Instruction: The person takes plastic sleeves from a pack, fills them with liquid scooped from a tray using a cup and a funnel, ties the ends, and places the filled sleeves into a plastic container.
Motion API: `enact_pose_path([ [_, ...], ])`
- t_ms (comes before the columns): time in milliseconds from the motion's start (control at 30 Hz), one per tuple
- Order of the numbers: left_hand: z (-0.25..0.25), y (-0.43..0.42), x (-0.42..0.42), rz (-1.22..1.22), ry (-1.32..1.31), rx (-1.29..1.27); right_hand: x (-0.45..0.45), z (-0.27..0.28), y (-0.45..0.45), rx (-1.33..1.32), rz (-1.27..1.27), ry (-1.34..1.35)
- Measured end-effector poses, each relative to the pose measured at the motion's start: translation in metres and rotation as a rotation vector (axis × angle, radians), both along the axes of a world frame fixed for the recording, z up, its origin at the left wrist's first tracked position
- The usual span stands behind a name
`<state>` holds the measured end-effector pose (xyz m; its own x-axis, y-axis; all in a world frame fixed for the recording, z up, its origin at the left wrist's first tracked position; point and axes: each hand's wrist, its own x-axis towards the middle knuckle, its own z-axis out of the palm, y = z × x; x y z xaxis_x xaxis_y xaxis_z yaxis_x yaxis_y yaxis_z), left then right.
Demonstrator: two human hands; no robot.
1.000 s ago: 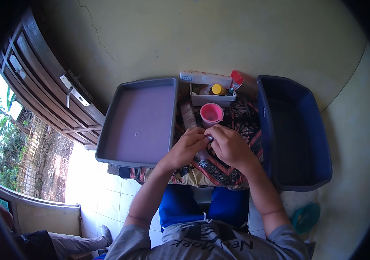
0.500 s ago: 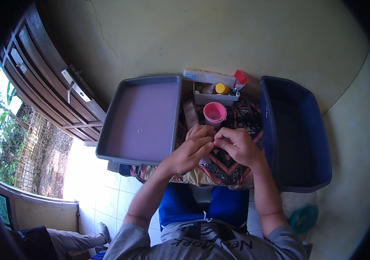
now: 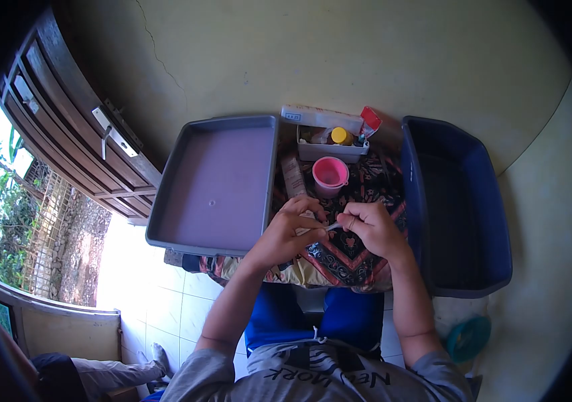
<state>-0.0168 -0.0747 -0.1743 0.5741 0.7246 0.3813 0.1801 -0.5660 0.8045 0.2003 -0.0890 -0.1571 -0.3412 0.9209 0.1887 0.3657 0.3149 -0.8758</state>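
Note:
My left hand point(image 3: 294, 230) is closed on a small whitish packet point(image 3: 305, 221), partly hidden by its fingers. From it a thin pale strip point(image 3: 333, 226) reaches to my right hand point(image 3: 370, 228), whose thumb and forefinger pinch the strip's other end. Both hands are held over a patterned cloth point(image 3: 353, 258), close together but apart. Just beyond them stands a pink cup point(image 3: 330, 175). A long narrow box point(image 3: 293, 175) lies to the cup's left.
At left is a grey tray of purplish liquid point(image 3: 216, 181); at right, a deep dark-blue tub point(image 3: 460, 208). Behind the cup stands a small organizer point(image 3: 333, 153) with a yellow-capped bottle point(image 3: 340, 136). Another person's leg point(image 3: 112, 372) shows at lower left.
My hands have moved slightly apart, and the pale strip now shows between them. More of the whitish packet is visible in my left hand. The other person's leg has shifted slightly.

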Motion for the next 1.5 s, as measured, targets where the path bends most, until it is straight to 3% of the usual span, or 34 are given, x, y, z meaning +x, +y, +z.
enact_pose_path([
  [167, -0.004, -0.002, 0.000, 0.053, -0.026, -0.061, 0.006, -0.007, 0.001, -0.135, 0.031, 0.054],
  [233, -0.007, -0.001, 0.001, 0.108, -0.030, -0.008, 0.007, -0.012, 0.001, -0.392, 0.063, 0.292],
  [433, -0.010, -0.001, 0.001, 0.162, -0.033, -0.006, 0.011, -0.011, -0.004, -0.640, 0.114, 0.537],
  [767, -0.014, -0.001, -0.002, 0.215, 0.044, 0.082, 0.013, -0.018, -0.008, -0.705, 0.028, 0.653],
  [967, -0.024, 0.002, 0.013, 0.245, 0.066, 0.198, 0.001, -0.030, -0.011, -0.596, -0.103, 0.961],
  [1033, -0.026, 0.001, 0.020, 0.271, 0.098, 0.302, -0.002, -0.023, -0.014, -0.445, -0.127, 0.826],
  [1167, -0.031, 0.001, 0.027, 0.283, 0.069, 0.225, -0.020, -0.024, -0.023, -0.259, -0.152, 0.559],
  [1233, -0.034, 0.002, 0.028, 0.318, 0.083, 0.228, -0.025, -0.036, -0.020, 0.271, -0.223, 0.035],
  [1267, -0.036, 0.003, 0.028, 0.314, 0.083, 0.228, -0.027, -0.043, -0.016, 0.503, -0.244, -0.041],
  [1433, -0.043, 0.001, 0.027, 0.335, 0.133, 0.297, -0.032, -0.043, -0.022, 0.582, -0.290, -0.336],
  [1500, -0.043, -0.002, 0.026, 0.321, 0.157, 0.309, -0.033, -0.038, -0.025, 0.487, -0.272, -0.457],
])
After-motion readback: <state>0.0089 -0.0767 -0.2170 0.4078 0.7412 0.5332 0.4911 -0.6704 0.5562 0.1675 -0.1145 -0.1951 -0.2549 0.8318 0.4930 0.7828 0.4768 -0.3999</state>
